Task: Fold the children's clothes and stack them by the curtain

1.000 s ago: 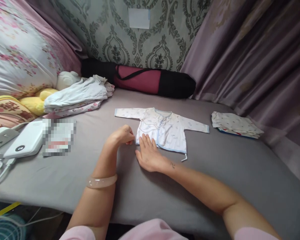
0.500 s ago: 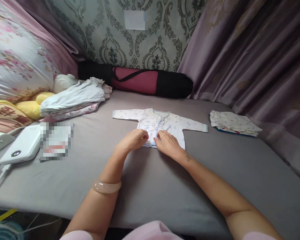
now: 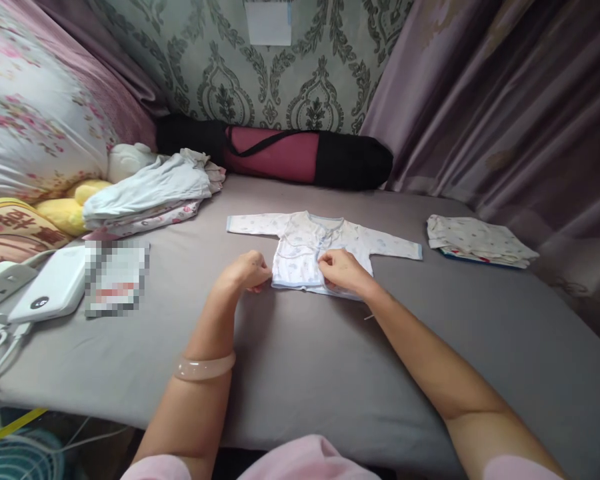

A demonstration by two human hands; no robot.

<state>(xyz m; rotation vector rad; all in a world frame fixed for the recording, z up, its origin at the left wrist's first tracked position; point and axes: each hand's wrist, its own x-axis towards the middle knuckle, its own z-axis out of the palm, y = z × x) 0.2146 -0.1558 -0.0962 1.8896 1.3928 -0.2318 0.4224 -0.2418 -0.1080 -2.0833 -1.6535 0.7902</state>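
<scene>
A small white baby shirt (image 3: 297, 257) with a faint print and light blue trim lies face up, its sleeves spread to both sides and its neckline away from me. At the lower left side edge of the shirt, my left hand (image 3: 249, 270) is closed, with fingertips pinched on the cloth. My right hand (image 3: 344, 270) pinches the front panel near the middle, covering part of the lower right side. A thin light tie or string shows below my right wrist.
The grey sheet (image 3: 290, 360) lies under everything. A folded clothes stack (image 3: 480, 241) sits right, another clothes pile (image 3: 153, 190) left. Near the left edge are a white power bank (image 3: 55, 283) and power strip (image 3: 3, 287). A long black-and-red bag (image 3: 275, 153) lies along the wall.
My left hand has moved left from the shirt's middle to its lower left side edge. My right hand has shifted slightly right, and the front panel lies flatter on the left.
</scene>
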